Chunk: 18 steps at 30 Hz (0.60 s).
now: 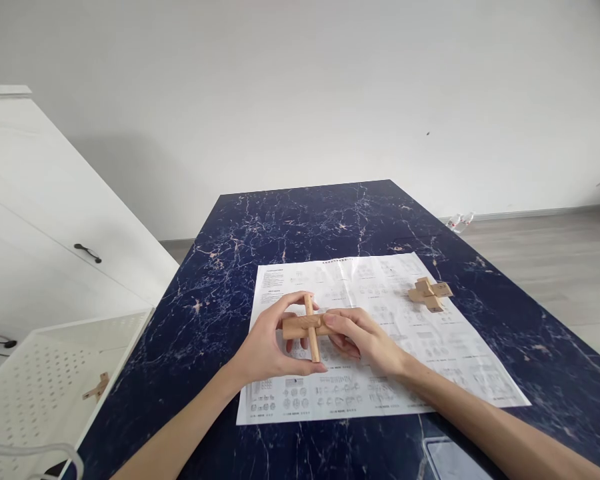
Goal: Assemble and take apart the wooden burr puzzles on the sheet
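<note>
Between my hands is a cross-shaped wooden puzzle [300, 326], held just above a printed sheet. A thin rod crosses its thicker bars. My left hand [273, 340] is closed on it, thumb at the rod's near end and fingers at its far end. My right hand [363, 337] pinches the right end of the thicker bar, with some of its fingers hidden beneath. The white instruction sheet [380, 393] shows small diagrams and text, partly covered by my hands and forearms.
Another assembled wooden puzzle [430, 293] rests at the sheet's right edge. The dark blue marbled table [290, 227] reaches toward the wall. A phone-like object [455, 460] lies at the near edge. Left stand a white cabinet [45, 200] and a perforated white surface [45, 373] with a small wooden piece [97, 387].
</note>
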Tool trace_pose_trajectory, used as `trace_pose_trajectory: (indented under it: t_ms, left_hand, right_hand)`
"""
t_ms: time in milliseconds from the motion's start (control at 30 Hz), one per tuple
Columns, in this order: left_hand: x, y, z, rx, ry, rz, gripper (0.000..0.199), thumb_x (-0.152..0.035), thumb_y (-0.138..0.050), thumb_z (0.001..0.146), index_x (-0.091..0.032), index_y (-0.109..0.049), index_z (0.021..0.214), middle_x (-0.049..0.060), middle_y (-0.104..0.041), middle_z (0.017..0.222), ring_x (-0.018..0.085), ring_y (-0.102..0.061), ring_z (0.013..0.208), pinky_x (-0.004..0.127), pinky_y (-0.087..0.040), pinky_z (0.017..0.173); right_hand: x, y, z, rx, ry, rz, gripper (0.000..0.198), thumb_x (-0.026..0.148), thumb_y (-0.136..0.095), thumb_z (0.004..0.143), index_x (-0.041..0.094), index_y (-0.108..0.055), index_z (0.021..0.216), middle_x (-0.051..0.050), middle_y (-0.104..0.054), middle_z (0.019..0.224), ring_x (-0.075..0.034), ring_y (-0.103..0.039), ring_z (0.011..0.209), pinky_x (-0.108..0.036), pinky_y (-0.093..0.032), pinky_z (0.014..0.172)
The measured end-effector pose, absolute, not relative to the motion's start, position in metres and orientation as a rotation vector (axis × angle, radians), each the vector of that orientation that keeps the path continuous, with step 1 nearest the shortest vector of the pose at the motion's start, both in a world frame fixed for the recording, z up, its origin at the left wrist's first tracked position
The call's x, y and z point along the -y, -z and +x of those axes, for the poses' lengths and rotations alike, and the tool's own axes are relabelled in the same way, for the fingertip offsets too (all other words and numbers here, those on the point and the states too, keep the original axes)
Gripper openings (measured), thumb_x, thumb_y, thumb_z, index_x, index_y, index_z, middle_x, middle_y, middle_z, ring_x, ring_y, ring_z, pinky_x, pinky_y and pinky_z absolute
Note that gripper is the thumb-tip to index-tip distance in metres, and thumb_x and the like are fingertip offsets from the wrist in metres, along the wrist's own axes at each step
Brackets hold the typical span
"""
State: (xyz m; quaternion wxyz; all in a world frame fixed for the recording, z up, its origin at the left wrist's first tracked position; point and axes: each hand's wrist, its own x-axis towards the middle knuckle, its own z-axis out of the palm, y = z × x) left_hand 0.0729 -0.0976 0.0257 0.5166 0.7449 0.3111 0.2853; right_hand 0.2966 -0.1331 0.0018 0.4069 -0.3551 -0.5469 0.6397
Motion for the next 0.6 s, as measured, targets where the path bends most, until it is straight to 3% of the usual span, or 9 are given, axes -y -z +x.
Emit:
trace_pose_trajectory:
  t_ms: [200,400,500,600]
  left_hand:
    - [0.0969,-0.0231,0.0717,-0.771,-0.714,1.781,0.100,-0.040,-0.105,0.057,-0.029,-0.055,0.143,0.012,-0.068,0.135,0.030,-0.076,0.099,0.042,-0.067,0.078]
    - [0.0992,-0.0245,0.0726,-0.836,-0.709,1.786,0.099,-0.044,-0.102,0.061,-0.027,-0.053,0.146,0.011,-0.072,0.124,0.020,-0.074,0.075,0.032,-0.062,0.062]
    - [0.1004,-0.0244,0.0735,-0.879,-0.718,1.772,0.095,-0.044,-0.099,0.065,-0.026,-0.051,0.145,0.007,-0.073,0.112,0.018,-0.072,0.070,0.032,-0.060,0.062]
    - [0.1005,-0.0254,0.0743,-0.890,-0.722,1.869,0.089,-0.043,-0.095,0.068,-0.026,-0.052,0.144,0.006,-0.072,0.112,0.024,-0.073,0.085,0.039,-0.062,0.075]
  right_hand:
    - [0.1357,-0.0019,0.2968,1.449,-1.618,-0.892,0.060,0.067,-0.046,0.107,0.023,-0.046,0.067,0.006,-0.041,0.052,-0.010,-0.032,0.044,-0.027,-0.029,0.047]
    - [0.1343,-0.0030,0.2942,1.410,-1.637,-0.911,0.061,0.069,-0.046,0.107,0.023,-0.043,0.067,0.008,-0.037,0.052,-0.009,-0.031,0.045,-0.027,-0.030,0.047]
    - [0.1338,-0.0040,0.2949,1.447,-1.455,-1.054,0.056,0.064,-0.042,0.110,0.023,-0.047,0.073,0.006,-0.043,0.055,-0.011,-0.037,0.049,-0.028,-0.036,0.051]
    - [0.1329,-0.0023,0.2978,1.536,-1.075,-1.110,0.036,0.054,-0.050,0.110,0.022,-0.056,0.095,0.000,-0.059,0.079,-0.015,-0.052,0.066,-0.030,-0.045,0.062]
